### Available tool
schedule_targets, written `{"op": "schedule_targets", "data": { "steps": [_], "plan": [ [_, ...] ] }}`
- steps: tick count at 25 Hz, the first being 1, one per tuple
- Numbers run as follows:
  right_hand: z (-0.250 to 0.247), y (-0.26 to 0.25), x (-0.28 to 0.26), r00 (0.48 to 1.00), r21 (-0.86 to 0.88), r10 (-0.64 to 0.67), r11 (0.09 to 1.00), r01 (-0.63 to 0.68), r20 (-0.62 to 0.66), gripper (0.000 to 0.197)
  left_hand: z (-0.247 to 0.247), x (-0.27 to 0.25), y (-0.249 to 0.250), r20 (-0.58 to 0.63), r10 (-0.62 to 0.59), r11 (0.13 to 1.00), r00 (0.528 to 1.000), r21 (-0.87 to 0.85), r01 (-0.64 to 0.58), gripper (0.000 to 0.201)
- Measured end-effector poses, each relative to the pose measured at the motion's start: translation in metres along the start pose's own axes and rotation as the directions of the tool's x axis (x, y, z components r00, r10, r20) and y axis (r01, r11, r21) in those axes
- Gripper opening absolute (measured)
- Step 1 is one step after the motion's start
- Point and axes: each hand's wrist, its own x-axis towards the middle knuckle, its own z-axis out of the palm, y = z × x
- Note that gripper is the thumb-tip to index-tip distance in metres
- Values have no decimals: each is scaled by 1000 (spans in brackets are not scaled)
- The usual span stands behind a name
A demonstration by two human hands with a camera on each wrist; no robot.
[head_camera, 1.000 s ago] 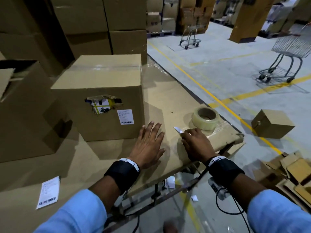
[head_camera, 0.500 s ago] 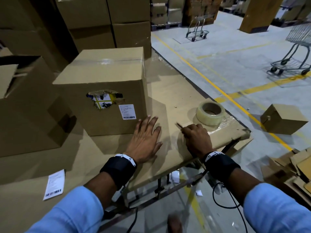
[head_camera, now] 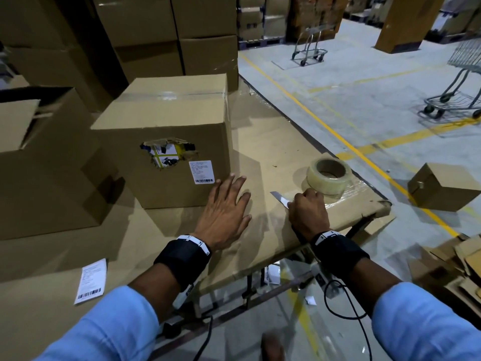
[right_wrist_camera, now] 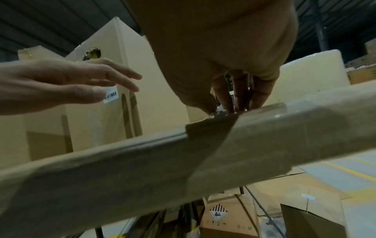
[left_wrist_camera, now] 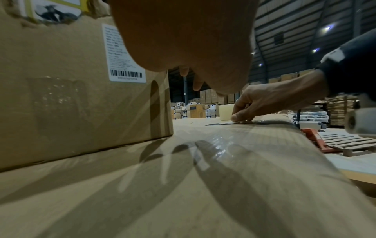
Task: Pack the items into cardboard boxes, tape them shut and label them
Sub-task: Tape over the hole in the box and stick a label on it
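Head view, edges: the table (head_camera: 260,142) is ending just right of the tape roll (head_camera: 328,176), with its torn corner hanging over the floor (head_camera: 364,82); open tabletop is lying between the box (head_camera: 166,142) and the roll.
Head view, left hand: the left hand (head_camera: 223,212) is lying flat with fingers spread, fingertips just beside the box's lower right corner, gripping nothing.
Head view, right hand: the right hand (head_camera: 308,212) is curling round a blade (head_camera: 279,198), whose tip is pointing left over the table, the knuckles near the roll.
Head view, box: it is standing taped shut on the table, with a torn hole and a label (head_camera: 201,171) on its front; a loose label (head_camera: 91,281) is lying near the table's front edge.
Head view, change: the camera is sitting a little lower and closer than a moment ago; the left hand is staying flat and the right is keeping its grip on the blade.
Left wrist view: the palm (left_wrist_camera: 183,35) is hovering over the cardboard-covered table (left_wrist_camera: 183,193); the right hand (left_wrist_camera: 264,103) is pressing the blade (left_wrist_camera: 223,123) flat against the surface.
Right wrist view: the fingers (right_wrist_camera: 240,93) are bending down onto the table's front edge (right_wrist_camera: 142,161), beside a patch of clear tape; the left hand (right_wrist_camera: 67,82) is reaching in front of the box (right_wrist_camera: 126,67).
Room: a warehouse with stacked cartons (head_camera: 166,27), yellow floor lines, two carts and a small box (head_camera: 442,186) on the floor.
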Motion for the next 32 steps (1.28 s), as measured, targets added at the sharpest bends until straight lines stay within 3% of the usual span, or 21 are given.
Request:
{"op": "schedule_targets", "data": {
  "steps": [3, 5, 10, 14, 20, 23, 29, 32],
  "plan": [
    [1, 0, 0, 998, 16, 70, 997, -70, -6, 53, -1, -1, -3, -44, 3, 1000, 999, 8, -3, 52],
    [-8, -3, -7, 982, 100, 182, 978, -185, 45, 33, -3, 0, -4, -78, 10, 1000, 997, 19, -9, 50],
    [-16, -5, -8, 989, 204, 146, 969, -142, -7, 24, -10, 5, -6, -123, 18, 999, 992, 51, -12, 46],
    [-39, -3, -6, 970, 370, 212, 916, -156, -116, 21, -24, 11, -15, -219, 31, 998, 975, 68, -16, 45],
    [-108, -10, 14, 892, 630, 219, 772, 89, -395, 24, -64, 33, -38, -404, 51, 997, 913, 76, -22, 44],
    [-153, -21, 33, 850, 701, 215, 677, 224, -480, 13, -88, 44, -55, -448, 22, 996, 894, 90, 20, 45],
    [-209, -54, 81, 809, 580, 32, 714, 393, -587, 21, -115, 46, -99, -372, -164, 976, 913, 75, 206, 55],
    [-230, -80, 103, 802, 508, -100, 726, 463, -589, 14, -117, 37, -122, -303, -258, 952, 917, 79, 294, 64]
  ]
}}
